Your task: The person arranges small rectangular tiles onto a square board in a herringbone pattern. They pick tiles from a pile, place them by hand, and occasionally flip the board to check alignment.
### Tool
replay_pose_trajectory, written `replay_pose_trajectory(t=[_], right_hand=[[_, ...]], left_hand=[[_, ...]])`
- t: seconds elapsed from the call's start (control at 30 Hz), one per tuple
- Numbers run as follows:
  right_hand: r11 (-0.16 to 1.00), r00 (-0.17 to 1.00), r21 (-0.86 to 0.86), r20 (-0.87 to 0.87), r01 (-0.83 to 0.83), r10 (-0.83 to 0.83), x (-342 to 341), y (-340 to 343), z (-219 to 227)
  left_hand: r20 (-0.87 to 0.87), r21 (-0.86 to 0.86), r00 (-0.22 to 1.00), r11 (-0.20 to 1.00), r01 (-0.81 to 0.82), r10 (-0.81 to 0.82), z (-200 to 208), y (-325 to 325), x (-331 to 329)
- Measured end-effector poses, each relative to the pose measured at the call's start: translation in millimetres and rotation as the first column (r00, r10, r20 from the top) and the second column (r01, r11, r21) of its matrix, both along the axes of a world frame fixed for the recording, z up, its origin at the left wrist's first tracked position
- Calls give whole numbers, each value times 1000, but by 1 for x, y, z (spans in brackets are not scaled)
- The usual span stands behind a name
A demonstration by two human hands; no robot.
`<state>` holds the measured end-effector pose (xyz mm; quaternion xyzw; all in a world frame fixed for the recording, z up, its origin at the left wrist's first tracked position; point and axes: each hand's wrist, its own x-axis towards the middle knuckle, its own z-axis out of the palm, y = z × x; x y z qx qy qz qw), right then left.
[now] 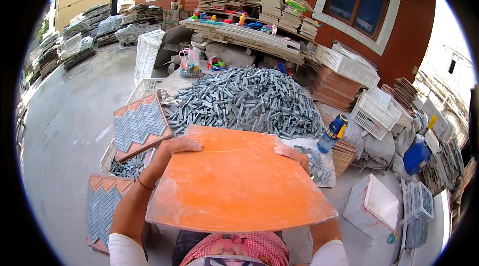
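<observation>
An orange board (239, 181) with a pale, dusty surface is held up in front of my body, its broad face toward me. My left hand (183, 144) grips its far left corner, fingers lying over the edge. At the far right corner my right hand (290, 152) holds the edge, partly hidden behind the board. Beyond the board rises a big heap of small grey stone strips (249, 99). To the left, a tray of strips in a herringbone pattern (139, 124) rests tilted over a crate, and a second herringbone tray (102, 211) lies nearer.
A blue water bottle (333, 133) stands right of the heap. Stacked brown boards (335, 86), white plastic crates (374, 114) and a white foam box (371, 206) line the right side. Behind the heap, a plank table (239, 31) carries toys. Stone slab stacks (80, 41) stand far left.
</observation>
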<state>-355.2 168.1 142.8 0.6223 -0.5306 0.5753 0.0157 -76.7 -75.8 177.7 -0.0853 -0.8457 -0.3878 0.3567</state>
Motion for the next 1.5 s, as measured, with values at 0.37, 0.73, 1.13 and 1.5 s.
replay_pose_trajectory(t=[0.37,0.73,1.13,1.5], right_hand=[[856,784,46,-431,514,-447,31,22,-164],[748,778,306,-464,590,-424,26,18,-181],[619,751,595,37,513,-659,166,119,-167],[905,926,245,64,347,-373,22,47,3]], left_hand=[[37,-569,904,752,-332,427,-181,4,13],[260,-560,718,707,-432,645,-204,-13,20],[623,212,709,802,-559,330,-181,132,109],[-266,503,942,863,-46,205,2,19,12]])
